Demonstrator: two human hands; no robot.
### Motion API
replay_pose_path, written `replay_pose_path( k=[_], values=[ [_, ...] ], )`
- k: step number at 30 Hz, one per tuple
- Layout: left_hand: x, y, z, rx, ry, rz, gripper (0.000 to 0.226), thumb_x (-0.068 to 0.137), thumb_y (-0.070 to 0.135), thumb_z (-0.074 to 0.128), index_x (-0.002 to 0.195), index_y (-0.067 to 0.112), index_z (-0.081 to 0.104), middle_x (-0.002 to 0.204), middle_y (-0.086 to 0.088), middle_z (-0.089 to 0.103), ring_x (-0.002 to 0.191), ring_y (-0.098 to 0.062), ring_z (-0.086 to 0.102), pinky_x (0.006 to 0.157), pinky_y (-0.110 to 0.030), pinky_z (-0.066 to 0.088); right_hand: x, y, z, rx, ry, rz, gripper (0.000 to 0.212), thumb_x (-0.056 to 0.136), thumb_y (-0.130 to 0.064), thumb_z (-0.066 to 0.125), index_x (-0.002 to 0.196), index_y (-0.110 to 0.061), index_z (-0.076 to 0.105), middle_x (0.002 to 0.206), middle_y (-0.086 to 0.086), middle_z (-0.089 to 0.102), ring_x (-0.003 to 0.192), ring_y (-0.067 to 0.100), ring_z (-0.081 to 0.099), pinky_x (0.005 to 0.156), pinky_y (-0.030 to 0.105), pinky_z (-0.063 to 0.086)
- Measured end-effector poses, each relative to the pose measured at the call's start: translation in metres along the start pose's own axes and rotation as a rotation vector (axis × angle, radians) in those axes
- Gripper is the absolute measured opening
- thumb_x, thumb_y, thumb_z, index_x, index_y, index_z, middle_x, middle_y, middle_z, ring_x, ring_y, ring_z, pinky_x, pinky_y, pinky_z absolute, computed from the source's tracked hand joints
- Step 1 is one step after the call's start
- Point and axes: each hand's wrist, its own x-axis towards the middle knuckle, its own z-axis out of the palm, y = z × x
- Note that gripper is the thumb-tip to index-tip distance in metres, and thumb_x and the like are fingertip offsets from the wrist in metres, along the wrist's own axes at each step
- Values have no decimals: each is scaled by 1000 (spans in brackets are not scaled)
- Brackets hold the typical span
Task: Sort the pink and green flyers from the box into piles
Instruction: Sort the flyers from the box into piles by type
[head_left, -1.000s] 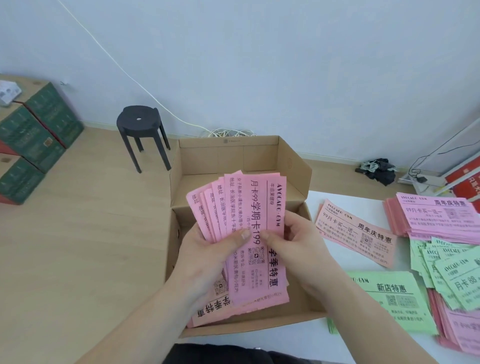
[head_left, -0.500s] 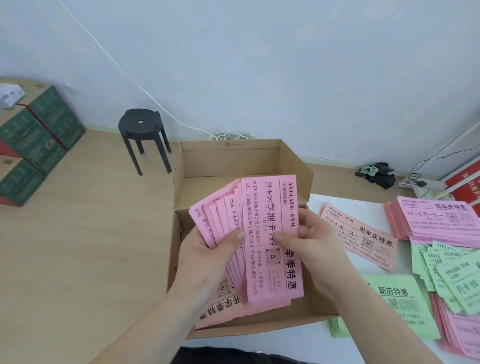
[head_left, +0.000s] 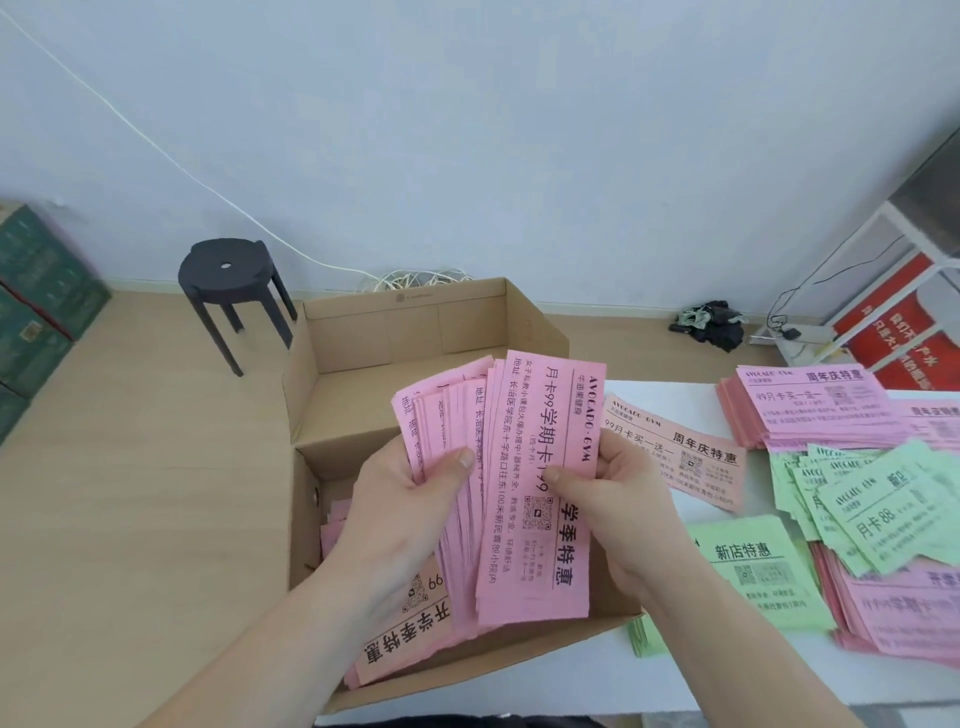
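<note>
Above the open cardboard box (head_left: 415, 322) I hold a fanned stack of pink flyers (head_left: 467, 415). My left hand (head_left: 410, 499) grips the fan from the left, thumb on its face. My right hand (head_left: 618, 499) pinches the top pink flyer (head_left: 540, 571), shifted right of the fan. More pink flyers (head_left: 395, 639) lie in the box. On the white table (head_left: 753, 675) sit a single pink flyer (head_left: 675, 441), a pink pile (head_left: 810, 410), a green flyer pile (head_left: 748, 566), scattered green flyers (head_left: 878, 499) and another pink pile (head_left: 898, 613).
A black stool (head_left: 228, 280) stands on the wooden floor behind the box. Green boxes (head_left: 36, 306) are stacked at the left wall. A white cable runs along the wall, and a white rack (head_left: 883, 291) with red signs stands at the right.
My right hand has drawn the top pink flyer further right off the fan. The view has swung slightly, and the fan has spread wider in my left hand.
</note>
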Motion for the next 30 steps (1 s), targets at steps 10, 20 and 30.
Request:
replay_pose_path(
  k=[10, 20, 30],
  values=[
    [8, 13, 6, 82, -90, -40, 21, 107, 27, 57, 120, 32, 73, 111, 14, 78, 105, -11, 74, 99, -43, 54, -1, -9, -20, 136, 51, 51, 34, 94, 16, 58, 116, -7, 68, 106, 11, 79, 95, 32, 77, 84, 50, 60],
    [1, 9, 5, -15, 106, 33, 30, 88, 11, 81, 111, 30, 77, 102, 17, 79, 94, 0, 75, 75, -18, 56, -2, -9, -9, -17, -15, 16, 36, 93, 14, 62, 118, -12, 63, 98, 11, 80, 91, 30, 78, 83, 52, 60],
    [-7, 35, 37, 292, -42, 174, 23, 100, 30, 65, 117, 45, 68, 105, 32, 72, 99, 12, 66, 79, -8, 50, -7, -25, -11, -153, 30, -163, 38, 94, 5, 63, 119, -25, 63, 105, -2, 79, 97, 18, 76, 88, 49, 61]
  ],
)
